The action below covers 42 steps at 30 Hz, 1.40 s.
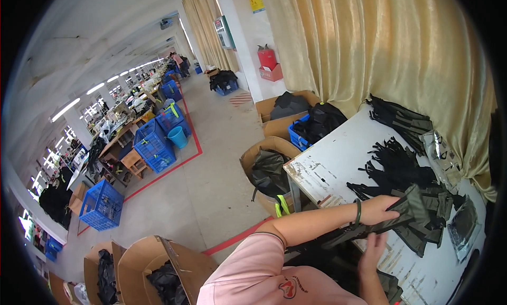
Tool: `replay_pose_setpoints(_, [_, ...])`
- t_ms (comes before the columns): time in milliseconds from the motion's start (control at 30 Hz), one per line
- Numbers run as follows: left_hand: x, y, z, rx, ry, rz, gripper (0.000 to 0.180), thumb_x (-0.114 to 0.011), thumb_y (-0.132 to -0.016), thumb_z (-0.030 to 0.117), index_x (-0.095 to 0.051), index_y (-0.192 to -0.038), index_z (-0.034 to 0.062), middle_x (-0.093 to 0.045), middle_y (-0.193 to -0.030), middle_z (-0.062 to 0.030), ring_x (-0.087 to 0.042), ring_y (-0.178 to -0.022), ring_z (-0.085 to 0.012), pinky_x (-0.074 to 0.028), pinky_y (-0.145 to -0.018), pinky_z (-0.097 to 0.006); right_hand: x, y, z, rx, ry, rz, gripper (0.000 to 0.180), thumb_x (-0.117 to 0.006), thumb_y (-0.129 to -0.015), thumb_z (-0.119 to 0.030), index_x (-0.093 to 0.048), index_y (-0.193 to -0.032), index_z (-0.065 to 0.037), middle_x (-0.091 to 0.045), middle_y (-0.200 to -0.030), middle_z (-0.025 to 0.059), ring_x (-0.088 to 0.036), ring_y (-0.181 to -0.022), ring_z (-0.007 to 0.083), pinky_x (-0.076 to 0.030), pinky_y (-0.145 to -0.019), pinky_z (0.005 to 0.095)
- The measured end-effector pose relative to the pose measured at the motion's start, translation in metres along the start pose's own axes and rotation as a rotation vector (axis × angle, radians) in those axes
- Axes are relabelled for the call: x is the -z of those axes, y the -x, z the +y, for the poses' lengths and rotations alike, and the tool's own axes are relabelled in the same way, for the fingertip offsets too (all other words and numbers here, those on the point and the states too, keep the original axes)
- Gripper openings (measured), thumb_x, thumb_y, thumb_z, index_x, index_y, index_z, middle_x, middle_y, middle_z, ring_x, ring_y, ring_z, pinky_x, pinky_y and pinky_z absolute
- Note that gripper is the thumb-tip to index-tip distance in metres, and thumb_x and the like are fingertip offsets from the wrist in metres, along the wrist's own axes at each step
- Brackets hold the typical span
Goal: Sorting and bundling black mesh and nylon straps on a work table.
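Note:
My left hand (381, 210), with a green bangle at the wrist, is closed on a long dark olive fabric piece (414, 205). One end of the fabric sticks out past the fingers over the table; the rest runs back under my forearm. My right hand (373, 253) is below it at the table's edge, fingers stretched out close to the fabric's underside; whether they touch it I cannot tell. Beyond my hands, several olive fabric pieces (437, 202) and a heap of black fabric strips (398, 165) lie on the worn white table (330, 162).
Clear plastic bags (465, 228) lie at the table's right side, and a dark bundle (398, 120) at its far end. Beside the table stand a cardboard box (248, 159) of dark cloth and a blue crate (299, 139). More cartons (179, 262) are at lower left; blue baskets (153, 146) line the aisle.

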State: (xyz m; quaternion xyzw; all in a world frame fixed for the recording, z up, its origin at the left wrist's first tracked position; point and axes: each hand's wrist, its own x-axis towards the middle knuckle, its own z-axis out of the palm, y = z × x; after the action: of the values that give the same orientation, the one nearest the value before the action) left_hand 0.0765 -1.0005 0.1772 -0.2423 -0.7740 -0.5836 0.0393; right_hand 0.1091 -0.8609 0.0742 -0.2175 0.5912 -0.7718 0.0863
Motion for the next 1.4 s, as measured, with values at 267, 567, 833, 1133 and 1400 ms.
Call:
replay_pose_setpoints(267, [-0.043,0.061,-0.071,0.184,-0.124,-0.09,0.032,-0.045,-0.092,0.027,-0.048,-0.108,0.0008,-0.058,-0.096,-0.0226,-0.057,-0.091,-0.0352,-0.044,-0.079,-0.039,0.03,-0.013,-0.072,0.262,0.882,-0.029,0.051,-0.072,-0.064,-0.012,-0.05,-0.11,-0.003,-0.052,-0.109,0.0132,-0.05,-0.096,0.0284,-0.037,-0.086,0.035])
replay_pose_setpoints(567, [-0.086,0.068,-0.122,0.354,0.075,-0.149,0.019,-0.053,-0.089,0.021,-0.054,-0.094,0.0023,-0.058,-0.078,-0.0084,-0.054,-0.072,-0.0162,-0.044,-0.067,-0.03,0.076,0.013,-0.013,0.076,1.121,-0.114,0.021,-0.055,-0.075,0.002,-0.056,-0.096,-0.003,-0.061,-0.085,0.0189,-0.058,-0.075,0.0378,-0.043,-0.068,0.0411])
replay_pose_setpoints(833, [-0.104,0.054,-0.129,0.355,0.069,-0.079,0.018,-0.062,-0.082,0.019,-0.051,-0.081,0.0052,-0.054,-0.069,-0.0037,-0.05,-0.064,-0.0127,-0.041,-0.057,-0.029,0.089,0.006,-0.023,0.041,0.991,-0.229,0.015,-0.058,-0.077,-0.002,-0.062,-0.09,-0.002,-0.062,-0.078,0.0211,-0.061,-0.072,0.0373,-0.047,-0.063,0.039])
replay_pose_setpoints(1133, [-0.107,0.045,-0.089,0.237,-0.123,-0.203,0.013,-0.06,-0.079,0.012,-0.048,-0.082,0.0069,-0.054,-0.069,-0.0106,-0.053,-0.064,-0.0283,-0.04,-0.058,-0.037,0.116,0.006,-0.018,0.082,1.134,-0.059,0.009,-0.06,-0.077,-0.008,-0.06,-0.075,0.001,-0.056,-0.061,0.0176,-0.056,-0.055,0.032,-0.045,-0.054,0.0356])
replay_pose_setpoints(1400, [-0.107,0.052,-0.078,0.181,-0.188,-0.192,0.016,-0.06,-0.08,0.014,-0.047,-0.085,0.0063,-0.054,-0.072,-0.0126,-0.054,-0.071,-0.0339,-0.041,-0.062,-0.041,0.141,0.015,0.03,-0.312,0.333,0.096,0.028,-0.052,-0.085,-0.011,-0.041,-0.06,-0.005,-0.043,-0.056,-0.0031,-0.037,-0.054,0.0062,-0.032,-0.049,0.0253])
